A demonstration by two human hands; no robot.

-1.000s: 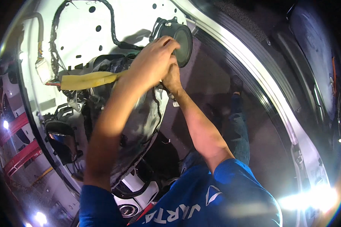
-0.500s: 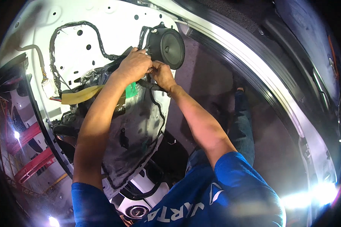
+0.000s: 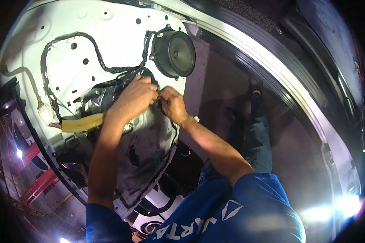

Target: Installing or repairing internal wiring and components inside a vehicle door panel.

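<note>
A white car door with its inner panel off (image 3: 121, 24) fills the upper left, and a round black speaker (image 3: 178, 54) is set near its far right edge. Just below the speaker, my left hand (image 3: 136, 97) is closed with its fingers on a black taped wiring harness (image 3: 148, 75). Beside it, my right hand (image 3: 174, 106) is curled shut in a pinch at the same harness, the fingertips close to the left hand's. What lies between the fingertips is mostly hidden. A small white piece (image 3: 196, 119) shows behind my right wrist.
A long yellow foam strip (image 3: 83, 123) hangs by my left forearm. The harness loops over the door's upper part. Dark sheeting (image 3: 140, 158) covers the lower door. To the right curves the car's door sill (image 3: 267, 69); red lift arms (image 3: 40, 188) stand at the left.
Both hands have come down and away from the speaker's edge, so its side and the wires beside it show. The green patch near my left wrist is now covered.
</note>
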